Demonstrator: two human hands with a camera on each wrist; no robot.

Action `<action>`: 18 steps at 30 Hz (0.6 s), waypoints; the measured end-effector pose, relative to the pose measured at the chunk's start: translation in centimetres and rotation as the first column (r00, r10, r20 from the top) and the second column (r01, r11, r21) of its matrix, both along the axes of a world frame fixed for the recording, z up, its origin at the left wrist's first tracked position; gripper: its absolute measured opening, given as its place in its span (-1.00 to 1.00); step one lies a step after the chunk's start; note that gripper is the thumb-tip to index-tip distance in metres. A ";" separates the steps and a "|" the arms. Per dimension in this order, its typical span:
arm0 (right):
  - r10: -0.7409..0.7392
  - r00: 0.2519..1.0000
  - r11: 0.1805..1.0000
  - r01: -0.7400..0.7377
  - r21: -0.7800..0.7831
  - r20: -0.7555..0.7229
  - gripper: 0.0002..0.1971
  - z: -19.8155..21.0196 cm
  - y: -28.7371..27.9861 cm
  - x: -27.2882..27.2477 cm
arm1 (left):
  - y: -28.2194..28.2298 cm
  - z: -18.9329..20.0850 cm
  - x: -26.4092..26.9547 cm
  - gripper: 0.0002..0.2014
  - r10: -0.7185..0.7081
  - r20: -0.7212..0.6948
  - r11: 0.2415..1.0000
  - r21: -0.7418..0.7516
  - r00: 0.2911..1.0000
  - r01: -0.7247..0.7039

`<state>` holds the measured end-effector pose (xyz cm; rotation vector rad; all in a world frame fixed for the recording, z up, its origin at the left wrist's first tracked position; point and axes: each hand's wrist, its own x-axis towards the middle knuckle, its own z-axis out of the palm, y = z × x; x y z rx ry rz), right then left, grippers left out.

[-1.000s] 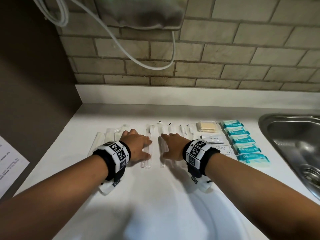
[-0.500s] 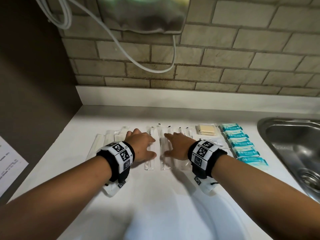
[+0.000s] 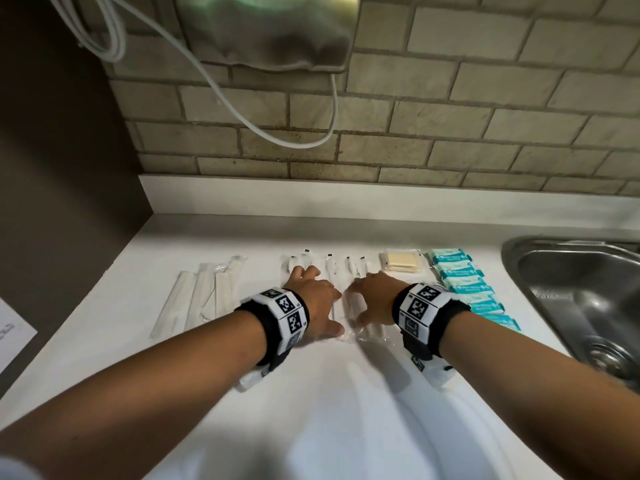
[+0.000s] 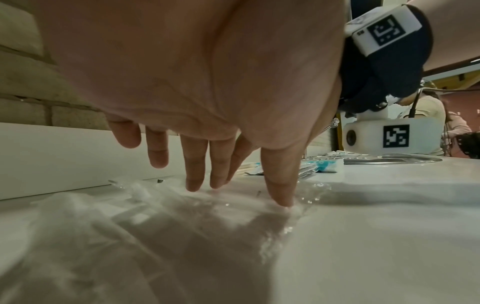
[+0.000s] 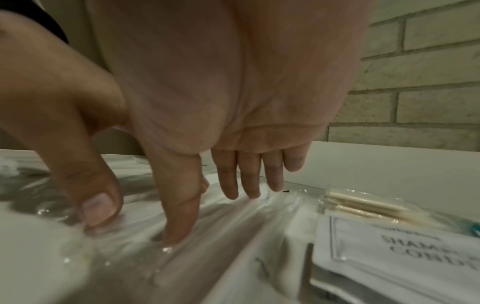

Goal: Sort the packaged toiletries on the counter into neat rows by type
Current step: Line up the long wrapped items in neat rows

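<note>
Toiletries are laid out in rows on the white desk (image 3: 311, 410), below a brick wall (image 3: 450, 126). At far left, a sheet of paper (image 3: 14, 337) is seen off the desk edge. Next, three long clear sleeves (image 3: 194, 299) are set side by side, lengthwise toward the wall; their contents cannot be made out. Beside them, a group of clear packets (image 3: 332, 268) with small black marks at their far ends is set in a row, partly covered by both hands.

The left hand (image 3: 311, 303) is held palm down over the left part of this group, fingers straight and slightly spread; the thumb tip (image 4: 281, 197) is pressed onto the clear film, and nothing is gripped. The right hand (image 3: 374, 296) is placed just beside it, palm down, fingers extended onto the right part of the group; its thumb (image 5: 98, 205) and forefinger (image 5: 179, 226) are pressed on the film, and nothing is enclosed. The two hands are close together but are not seen touching. A marker band (image 3: 287, 313) is worn on the left wrist and another (image 3: 422, 306) on the right.

To the right of the hands, a clear packet of wooden sticks (image 3: 401, 261) is placed at the far end, with a white sachet (image 5: 405, 259) printed in dark letters in front of it. Further right, teal packets (image 3: 460, 278) are lined up in one column running toward the near edge. At far right, a steel sink (image 3: 571, 292) is set into the desk. A white cable (image 3: 242, 116) is hung on the wall above.
</note>
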<state>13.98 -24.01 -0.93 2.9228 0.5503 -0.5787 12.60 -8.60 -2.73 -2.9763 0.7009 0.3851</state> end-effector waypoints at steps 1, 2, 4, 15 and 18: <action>-0.009 1.000 1.000 0.009 0.005 -0.003 -0.31 -0.1 0.0 0.1 | 0.0 -0.1 0.0 -0.29 0.003 -0.009 1.000 -0.010 1.000 -0.003; -0.019 1.000 1.000 0.019 0.012 -0.007 -0.31 -0.3 0.0 0.1 | 0.0 -0.2 0.0 -0.28 0.006 -0.020 1.000 -0.015 1.000 -0.007; -0.032 0.999 0.999 0.033 0.016 -0.004 -0.32 -0.6 0.1 0.3 | 0.1 -0.2 0.1 -0.28 0.017 -0.032 1.000 -0.017 0.999 -0.017; -0.023 0.998 0.999 0.025 -0.033 0.061 -0.53 0.1 1.3 0.3 | 1.2 1.1 -0.6 -0.42 0.132 -0.083 0.972 -0.183 0.988 -0.146; -0.030 0.991 0.999 0.026 0.032 0.130 -0.55 1.7 2.8 -0.1 | 4.4 2.4 -1.1 -0.66 0.260 -0.033 0.899 -0.357 0.965 -0.254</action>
